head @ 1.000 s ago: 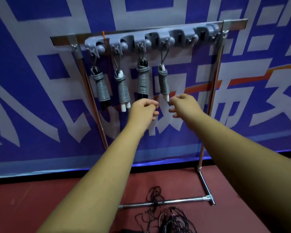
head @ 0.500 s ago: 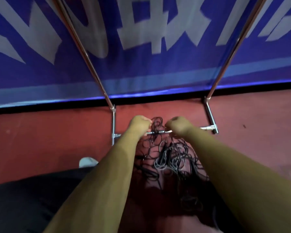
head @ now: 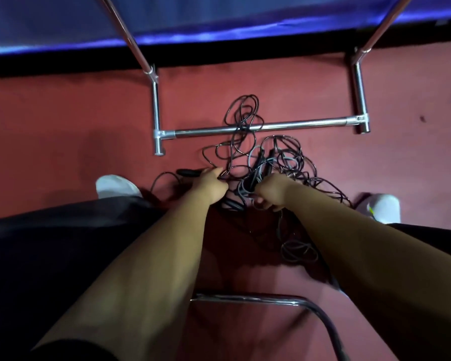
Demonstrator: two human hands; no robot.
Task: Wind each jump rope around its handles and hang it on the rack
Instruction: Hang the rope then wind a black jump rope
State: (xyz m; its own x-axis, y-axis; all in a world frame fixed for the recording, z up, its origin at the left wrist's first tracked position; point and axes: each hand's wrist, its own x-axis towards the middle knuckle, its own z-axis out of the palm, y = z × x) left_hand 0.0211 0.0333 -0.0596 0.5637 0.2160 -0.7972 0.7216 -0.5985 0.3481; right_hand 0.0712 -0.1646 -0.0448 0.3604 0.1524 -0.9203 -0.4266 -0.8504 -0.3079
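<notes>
Left shoe: a white shoe [head: 115, 186] stands on the red floor [head: 63, 126].
Black handle: the black handle [head: 188, 173] sticks out of the left hand [head: 211, 185], low by the floor.
Left hand: its grip is curled tight round the black handle.
Rack: only the rack [head: 297, 124] bottom bar shows. The hooks are out of sight, so how many ropes hang there cannot be told.
Pile of ropes: the pile of ropes [head: 284, 157] is a messy tangle on the floor, with one loop over the bar. None of it is wound yet.
Right hand: the right hand [head: 274, 190] has its grip curled into the pile of ropes and seems to hold some cords.
Still to do: probably pull one rope free, wind it and hang it, then do the others.
</notes>
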